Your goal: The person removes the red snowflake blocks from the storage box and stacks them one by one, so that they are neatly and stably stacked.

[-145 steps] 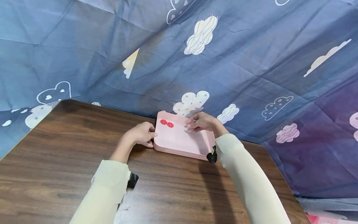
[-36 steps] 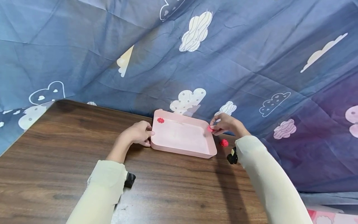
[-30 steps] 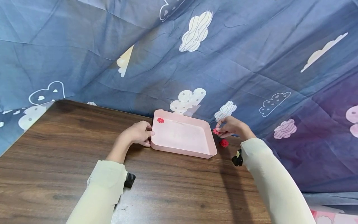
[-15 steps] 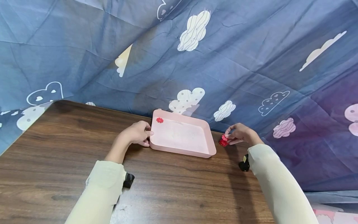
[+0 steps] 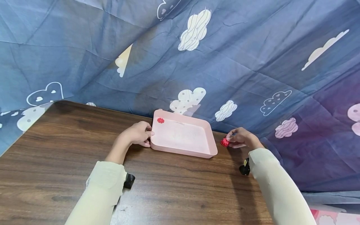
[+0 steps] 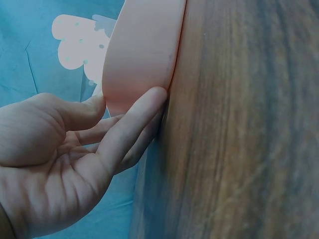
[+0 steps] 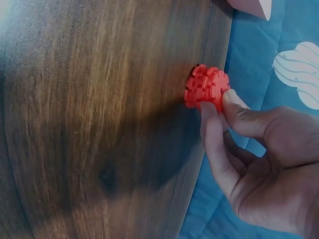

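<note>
A shallow pink tray point(image 5: 180, 136) lies near the table's back edge. My left hand point(image 5: 137, 134) grips its left side, thumb at the rim and fingers against the outer wall, as the left wrist view shows around the tray wall point(image 6: 142, 55). One red flower-shaped disc point(image 5: 160, 120) lies inside, in the far left corner. Right of the tray stands a small stack of red flower-shaped discs point(image 7: 197, 87). With thumb and fingertips, my right hand point(image 5: 240, 137) pinches the top red flower-shaped disc point(image 7: 219, 85) against this stack.
The dark wooden table point(image 5: 174, 187) extends toward me and to the left. Close behind it hangs a blue curtain point(image 5: 157, 78) printed with clouds. A black wrist camera point(image 5: 244, 167) sits on the right forearm near the tabletop.
My right hand carried one red disc out of the tray to the right and down onto the stack. Two discs showed in the tray earlier, one now. My left hand stays at the tray.
</note>
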Demonstrator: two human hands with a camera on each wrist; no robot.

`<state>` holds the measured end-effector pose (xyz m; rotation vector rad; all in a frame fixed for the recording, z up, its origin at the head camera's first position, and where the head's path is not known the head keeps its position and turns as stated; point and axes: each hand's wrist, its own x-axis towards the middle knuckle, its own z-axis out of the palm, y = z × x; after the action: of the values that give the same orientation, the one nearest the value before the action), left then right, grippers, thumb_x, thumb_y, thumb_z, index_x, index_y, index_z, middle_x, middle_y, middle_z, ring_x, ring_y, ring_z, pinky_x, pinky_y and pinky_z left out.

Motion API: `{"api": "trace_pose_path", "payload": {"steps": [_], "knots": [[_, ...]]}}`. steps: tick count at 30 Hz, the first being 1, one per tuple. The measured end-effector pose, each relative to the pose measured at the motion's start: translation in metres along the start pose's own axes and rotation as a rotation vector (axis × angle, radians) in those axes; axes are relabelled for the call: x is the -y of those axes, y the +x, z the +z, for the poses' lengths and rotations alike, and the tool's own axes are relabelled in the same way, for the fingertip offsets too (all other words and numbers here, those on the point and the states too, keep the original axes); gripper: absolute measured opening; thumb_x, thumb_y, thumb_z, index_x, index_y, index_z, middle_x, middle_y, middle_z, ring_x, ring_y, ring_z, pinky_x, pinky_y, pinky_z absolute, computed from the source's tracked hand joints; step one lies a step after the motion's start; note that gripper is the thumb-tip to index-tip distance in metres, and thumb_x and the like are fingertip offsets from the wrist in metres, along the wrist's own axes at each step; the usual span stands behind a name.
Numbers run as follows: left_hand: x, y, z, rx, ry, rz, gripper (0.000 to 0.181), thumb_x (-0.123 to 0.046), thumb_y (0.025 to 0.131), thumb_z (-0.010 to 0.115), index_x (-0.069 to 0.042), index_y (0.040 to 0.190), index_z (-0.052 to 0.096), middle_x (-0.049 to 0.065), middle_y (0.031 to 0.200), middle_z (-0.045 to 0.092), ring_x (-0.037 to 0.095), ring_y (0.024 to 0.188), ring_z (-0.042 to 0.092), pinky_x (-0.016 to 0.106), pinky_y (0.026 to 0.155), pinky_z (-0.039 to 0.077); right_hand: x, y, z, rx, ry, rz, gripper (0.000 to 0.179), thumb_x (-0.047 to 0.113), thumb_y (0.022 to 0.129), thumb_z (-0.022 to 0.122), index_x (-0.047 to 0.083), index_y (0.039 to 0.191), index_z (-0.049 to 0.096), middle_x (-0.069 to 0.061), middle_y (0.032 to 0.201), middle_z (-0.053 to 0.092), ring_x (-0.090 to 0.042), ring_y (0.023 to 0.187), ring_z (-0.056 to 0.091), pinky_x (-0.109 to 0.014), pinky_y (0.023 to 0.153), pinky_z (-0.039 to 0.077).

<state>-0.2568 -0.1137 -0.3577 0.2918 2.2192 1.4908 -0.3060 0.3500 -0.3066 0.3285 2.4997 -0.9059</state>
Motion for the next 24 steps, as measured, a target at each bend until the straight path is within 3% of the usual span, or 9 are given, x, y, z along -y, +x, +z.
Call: {"api": "trace_pose_path", "payload": {"steps": [9,16,24], "knots": [[0.000,0.001,0.000,0.003,0.009,0.000,0.040,-0.003,0.112,0.050,0.017,0.146,0.043,0.018,0.099,0.062,0.016,0.075,0.065,0.029,0.077,0.072,-0.002,-0.001,0.004,-0.037,-0.059,-0.004,0.020,0.008,0.106,0.067,-0.006,0.119,0.062,-0.002,0.079,0.072,-0.008,0.070,0.068,-0.025,0.066,0.069],[0.001,0.001,0.000,0.006,0.014,0.002,0.040,-0.003,0.112,0.050,0.017,0.146,0.043,0.019,0.101,0.062,0.016,0.076,0.065,0.029,0.078,0.072,0.001,-0.004,0.003,-0.076,-0.069,-0.034,0.019,0.007,0.107,0.064,-0.009,0.117,0.062,-0.002,0.078,0.071,-0.009,0.070,0.069,-0.027,0.067,0.070],[0.000,0.000,0.001,0.004,0.011,0.003,0.041,-0.003,0.112,0.050,0.017,0.147,0.043,0.018,0.099,0.062,0.016,0.076,0.065,0.029,0.078,0.072,0.017,-0.006,0.003,-0.078,-0.054,-0.070,0.025,0.006,0.108,0.062,-0.012,0.125,0.059,-0.007,0.089,0.072,-0.012,0.075,0.072,-0.034,0.077,0.072]]}}
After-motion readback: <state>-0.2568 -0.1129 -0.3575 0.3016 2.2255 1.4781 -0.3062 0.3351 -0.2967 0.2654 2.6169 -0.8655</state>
